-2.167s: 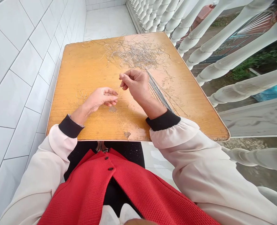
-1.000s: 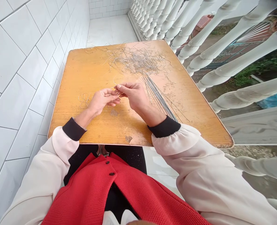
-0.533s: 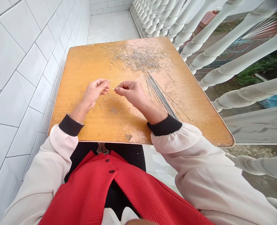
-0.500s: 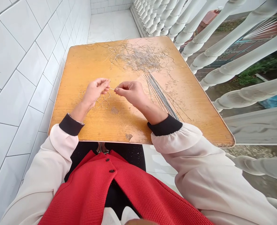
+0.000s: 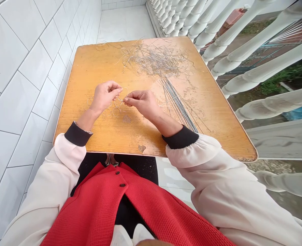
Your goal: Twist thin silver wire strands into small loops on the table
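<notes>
My left hand (image 5: 104, 97) pinches a thin pale wire (image 5: 120, 99) over the left middle of the wooden table (image 5: 94, 68). Just to the right, my right hand (image 5: 142, 100) has thumb and forefinger closed on the same wire, which curves between and above the fingertips. Several thin wire loops (image 5: 116, 112) lie on the table below and beside my left hand. A bundle of straight grey wires (image 5: 178, 104) runs diagonally to the right of my right hand. Beyond it, a tangled heap of curly wire (image 5: 157, 60) spreads over the back of the table.
A white tiled wall (image 5: 35, 65) runs along the left. On the right stands a railing of white balusters (image 5: 230, 58). The table's front edge (image 5: 125, 154) is close to my lap, and brown worn patches mark its top.
Both hands stay close together with the wire. The wire now arcs up between the fingertips, where it was nearly straight, and the view has shifted slightly.
</notes>
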Demonstrator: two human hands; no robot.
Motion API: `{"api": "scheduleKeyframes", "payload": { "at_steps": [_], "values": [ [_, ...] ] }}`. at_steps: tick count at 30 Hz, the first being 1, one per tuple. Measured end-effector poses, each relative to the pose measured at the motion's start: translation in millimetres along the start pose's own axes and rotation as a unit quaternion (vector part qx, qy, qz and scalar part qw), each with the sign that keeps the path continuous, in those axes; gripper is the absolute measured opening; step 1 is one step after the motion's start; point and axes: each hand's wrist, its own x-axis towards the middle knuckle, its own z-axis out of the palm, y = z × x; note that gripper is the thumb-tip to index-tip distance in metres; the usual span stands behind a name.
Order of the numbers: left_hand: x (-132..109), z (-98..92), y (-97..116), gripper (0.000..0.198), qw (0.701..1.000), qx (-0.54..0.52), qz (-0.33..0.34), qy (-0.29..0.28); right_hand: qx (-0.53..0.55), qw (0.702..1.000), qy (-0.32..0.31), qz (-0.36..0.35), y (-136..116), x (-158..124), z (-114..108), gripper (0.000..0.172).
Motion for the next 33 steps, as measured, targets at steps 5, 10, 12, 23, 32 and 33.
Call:
{"api": "scheduleKeyframes", "payload": {
  "at_steps": [5, 10, 12, 23, 32, 33],
  "values": [
    [0, 1.1, 0, 0.018, 1.0, -0.011, -0.011, 0.004, 0.052, 0.998, -0.021, 0.02, -4, -1, 1, 0.024],
    [-4, 4.3, 4, 0.02, 0.999, -0.023, -0.024, -0.01, 0.041, 0.999, -0.024, 0.007, 0, 0, 1, 0.021],
    [-7, 3.9, 7, 0.017, 0.999, -0.032, -0.034, -0.015, 0.051, 0.999, -0.012, 0.006, 3, 1, 1, 0.021],
    [-4, 4.4, -1, 0.017, 0.998, 0.057, -0.01, -0.026, -0.071, 0.984, 0.078, -0.141, 11, 2, -6, 0.015],
    [-13, 18.0, -6, 0.023, 0.993, 0.108, 0.047, 0.007, -0.296, 0.924, 0.09, -0.224, 13, -3, -6, 0.02],
    [-14, 19.8, -5, 0.023, 0.995, 0.091, 0.034, 0.011, -0.289, 0.927, 0.094, -0.221, 12, -4, -5, 0.02]
  ]
}}
